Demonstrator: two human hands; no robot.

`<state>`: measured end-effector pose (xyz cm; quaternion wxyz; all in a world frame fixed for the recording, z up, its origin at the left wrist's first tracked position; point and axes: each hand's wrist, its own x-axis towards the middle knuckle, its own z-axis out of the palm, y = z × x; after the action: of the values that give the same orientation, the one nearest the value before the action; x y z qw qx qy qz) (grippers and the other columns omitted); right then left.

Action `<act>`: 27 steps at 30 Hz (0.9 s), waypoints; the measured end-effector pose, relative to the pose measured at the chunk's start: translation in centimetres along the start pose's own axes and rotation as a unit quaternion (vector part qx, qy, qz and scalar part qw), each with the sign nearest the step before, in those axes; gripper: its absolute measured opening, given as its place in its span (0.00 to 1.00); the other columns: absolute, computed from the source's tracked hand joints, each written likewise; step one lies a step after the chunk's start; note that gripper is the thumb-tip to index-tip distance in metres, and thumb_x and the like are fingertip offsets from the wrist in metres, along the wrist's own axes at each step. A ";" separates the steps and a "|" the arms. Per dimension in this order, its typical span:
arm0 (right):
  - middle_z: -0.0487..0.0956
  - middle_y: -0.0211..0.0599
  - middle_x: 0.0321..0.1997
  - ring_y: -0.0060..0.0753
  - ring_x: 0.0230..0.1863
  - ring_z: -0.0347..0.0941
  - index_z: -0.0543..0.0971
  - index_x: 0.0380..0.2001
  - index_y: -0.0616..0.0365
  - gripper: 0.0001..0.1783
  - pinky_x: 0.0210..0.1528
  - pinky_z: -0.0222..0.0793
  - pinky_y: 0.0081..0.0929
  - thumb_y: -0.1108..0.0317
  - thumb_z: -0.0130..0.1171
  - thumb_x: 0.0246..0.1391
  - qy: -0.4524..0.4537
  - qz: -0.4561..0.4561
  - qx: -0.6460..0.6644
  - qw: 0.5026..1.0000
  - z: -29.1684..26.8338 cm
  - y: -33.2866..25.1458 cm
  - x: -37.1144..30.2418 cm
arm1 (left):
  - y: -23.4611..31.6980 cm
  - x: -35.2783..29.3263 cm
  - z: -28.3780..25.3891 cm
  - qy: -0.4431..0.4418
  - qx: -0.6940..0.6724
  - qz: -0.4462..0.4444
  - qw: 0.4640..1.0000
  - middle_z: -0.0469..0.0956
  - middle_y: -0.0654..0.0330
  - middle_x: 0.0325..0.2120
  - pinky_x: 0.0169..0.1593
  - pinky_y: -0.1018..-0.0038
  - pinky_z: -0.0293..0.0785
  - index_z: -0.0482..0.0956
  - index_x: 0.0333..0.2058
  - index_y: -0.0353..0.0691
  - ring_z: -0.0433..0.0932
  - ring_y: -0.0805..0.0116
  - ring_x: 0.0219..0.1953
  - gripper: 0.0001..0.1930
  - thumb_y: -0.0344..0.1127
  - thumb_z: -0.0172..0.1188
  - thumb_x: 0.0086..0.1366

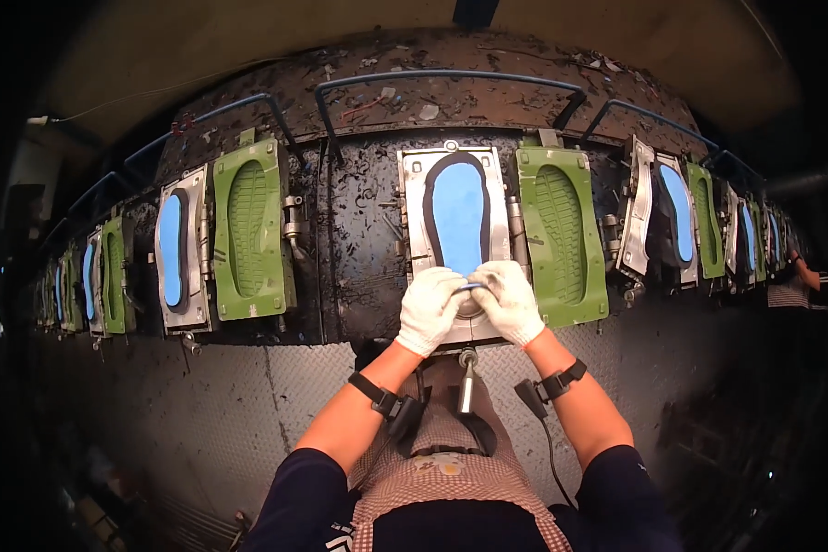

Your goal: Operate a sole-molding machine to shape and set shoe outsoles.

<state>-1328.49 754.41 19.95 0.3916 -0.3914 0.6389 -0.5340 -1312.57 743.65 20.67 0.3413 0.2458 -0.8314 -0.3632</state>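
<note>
A blue shoe sole (pixel 458 216) with a black rim lies in a silver metal mould (pixel 501 198) straight in front of me. My left hand (pixel 429 311), in a white knit glove, is closed on the sole's near end. Beside it, my right hand (pixel 509 302), gloved alike, pinches the same end from the other side. Between my fingertips that end looks raised and bent, and bare metal shows just below it. The fingers partly hide the edge they hold. A green mould half (pixel 559 235) with a tread pattern stands open on the right, hinged to the metal half.
More open moulds with green halves (pixel 248 230) and blue soles (pixel 171 247) line both sides. Behind them runs a blue rail (pixel 451 75) before a scrap-littered surface. A metal handle (pixel 467 386) juts toward me over the tread-plate floor (pixel 221 386). Another person (pixel 800 281) is at far right.
</note>
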 end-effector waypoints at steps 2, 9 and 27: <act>0.78 0.41 0.34 0.47 0.40 0.76 0.81 0.34 0.59 0.12 0.44 0.73 0.42 0.60 0.62 0.63 -0.016 -0.174 -0.345 0.922 -0.5 -1.8 3.3 | 0.7 -0.3 -0.2 -0.008 -0.013 -0.094 0.995 0.84 0.51 0.38 0.51 0.62 0.78 0.85 0.39 0.35 0.82 0.50 0.43 0.08 0.29 0.68 0.61; 0.75 0.44 0.28 0.53 0.36 0.74 0.78 0.25 0.58 0.17 0.41 0.70 0.47 0.57 0.63 0.63 -0.016 -0.098 -0.307 0.946 0.4 -1.4 2.0 | 0.4 -2.1 -1.3 -0.070 0.003 0.025 0.997 0.83 0.49 0.42 0.57 0.56 0.76 0.84 0.42 0.32 0.81 0.46 0.49 0.15 0.33 0.69 0.57; 0.77 0.48 0.48 0.52 0.57 0.71 0.78 0.47 0.62 0.26 0.63 0.67 0.45 0.51 0.65 0.55 0.034 -0.087 -0.517 0.851 3.9 -3.5 16.2 | 0.8 -2.5 -0.3 -0.124 0.126 0.074 0.981 0.78 0.58 0.48 0.58 0.56 0.71 0.82 0.49 0.42 0.75 0.54 0.56 0.24 0.36 0.73 0.51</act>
<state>-1330.94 737.64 21.63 0.0625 -0.5728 0.7991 -0.1713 -1310.87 745.66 20.48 0.2278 0.1779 -0.9222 -0.2568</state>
